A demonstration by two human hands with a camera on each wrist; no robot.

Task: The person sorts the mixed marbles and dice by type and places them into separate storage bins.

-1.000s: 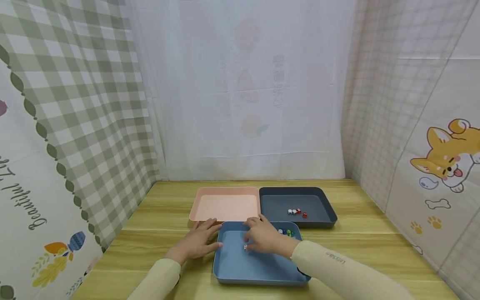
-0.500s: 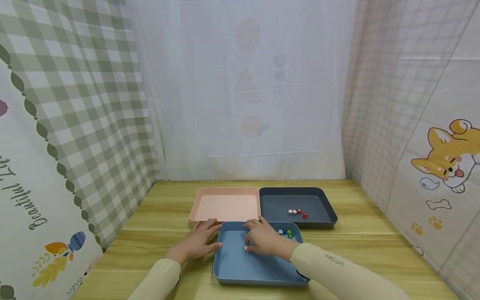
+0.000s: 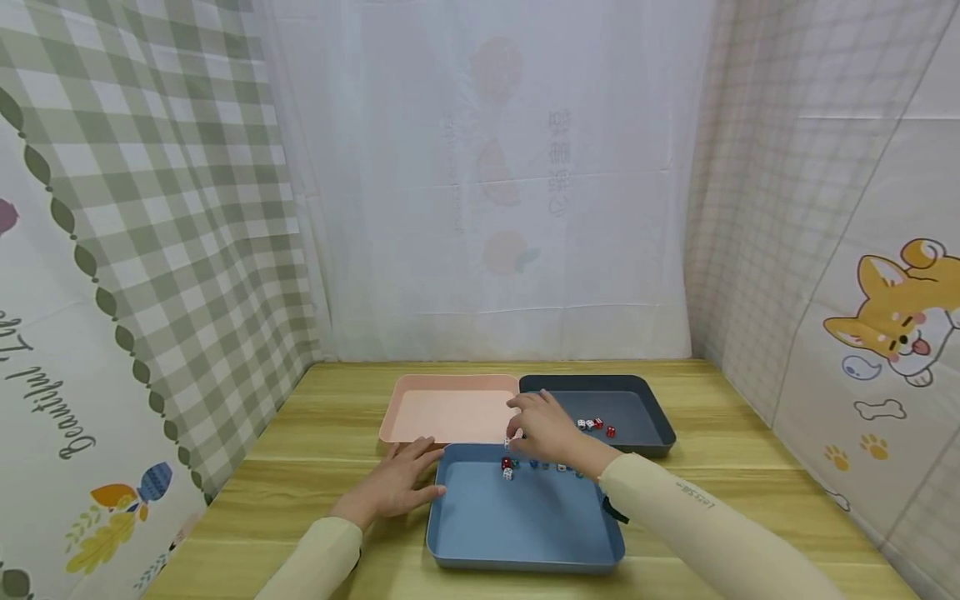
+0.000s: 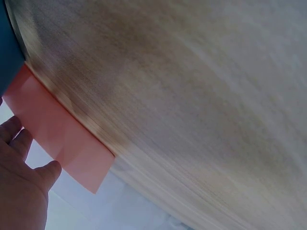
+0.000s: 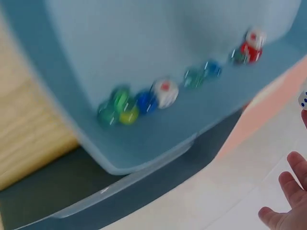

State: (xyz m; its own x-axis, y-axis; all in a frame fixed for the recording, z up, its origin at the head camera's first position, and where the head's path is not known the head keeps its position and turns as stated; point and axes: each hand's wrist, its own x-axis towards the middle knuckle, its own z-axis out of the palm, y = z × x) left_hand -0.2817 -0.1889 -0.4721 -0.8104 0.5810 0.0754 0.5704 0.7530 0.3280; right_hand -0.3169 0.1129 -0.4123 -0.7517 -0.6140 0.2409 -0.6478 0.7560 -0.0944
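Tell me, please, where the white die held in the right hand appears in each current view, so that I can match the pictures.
Head: the white die is below and slightly right of centre, in the right hand.
Left wrist: not in it.
Right wrist: at the right edge, partly cut off.
Shared landmark: the pink tray.

Your right hand (image 3: 551, 429) pinches a white die (image 3: 507, 442) above the far edge of the blue tray (image 3: 525, 525), while your left hand (image 3: 397, 485) lies with fingers spread at that tray's left rim. Inside the blue tray, a red die (image 3: 506, 462) sits near its far wall beside another white die (image 3: 508, 474). Beyond it stand a pink tray (image 3: 450, 408) and, farther right, a dark tray (image 3: 622, 404) holding red and white dice (image 3: 590, 424). A white curtain (image 3: 495, 192) hangs behind.
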